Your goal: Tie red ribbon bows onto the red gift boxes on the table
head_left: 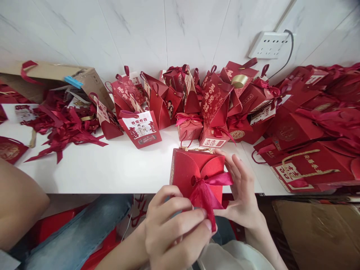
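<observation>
A red gift box (pixel 191 168) with curved flaps and a gold rope handle rests at the near edge of the white table (pixel 92 168). A dark red ribbon (pixel 206 191) is tied in a bow on its front. My left hand (pixel 171 225) is closed, pinching the hanging tail of the ribbon between thumb and fingers. My right hand (pixel 242 191) holds the box's right side, fingers partly spread, thumb against the ribbon's right loop.
Many red gift boxes and bags (pixel 213 101) crowd the back and right of the table. Loose red ribbons (pixel 62 127) lie at the left by a cardboard box (pixel 56 75). A wall socket (pixel 268 45) is above. Another person's arm (pixel 19 202) and jeans-clad leg (pixel 78 228) are at the lower left.
</observation>
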Tool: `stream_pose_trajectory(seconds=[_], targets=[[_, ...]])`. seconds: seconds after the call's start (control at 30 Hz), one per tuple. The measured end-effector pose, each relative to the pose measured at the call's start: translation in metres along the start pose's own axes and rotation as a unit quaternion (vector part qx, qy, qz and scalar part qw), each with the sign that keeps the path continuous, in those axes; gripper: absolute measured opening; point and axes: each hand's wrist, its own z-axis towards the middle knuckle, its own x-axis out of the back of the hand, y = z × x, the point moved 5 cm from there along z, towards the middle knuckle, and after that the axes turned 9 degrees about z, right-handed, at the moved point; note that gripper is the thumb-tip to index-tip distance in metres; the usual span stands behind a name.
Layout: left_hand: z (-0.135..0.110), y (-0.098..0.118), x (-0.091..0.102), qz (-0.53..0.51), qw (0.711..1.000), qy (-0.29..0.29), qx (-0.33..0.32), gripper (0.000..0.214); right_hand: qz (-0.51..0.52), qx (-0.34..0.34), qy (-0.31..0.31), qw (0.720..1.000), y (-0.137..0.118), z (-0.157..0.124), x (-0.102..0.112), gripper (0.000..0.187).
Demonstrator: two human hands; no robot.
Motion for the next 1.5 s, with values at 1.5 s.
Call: stream_pose_trajectory(seconds=[1.5], targets=[[0.0005,-0.0007,0.0002,-0.014,1.000,0.014,-0.003,0.014,-0.023,0.004,0.002,1.000,-0.0002,0.0014,-0.0012,0.103]])
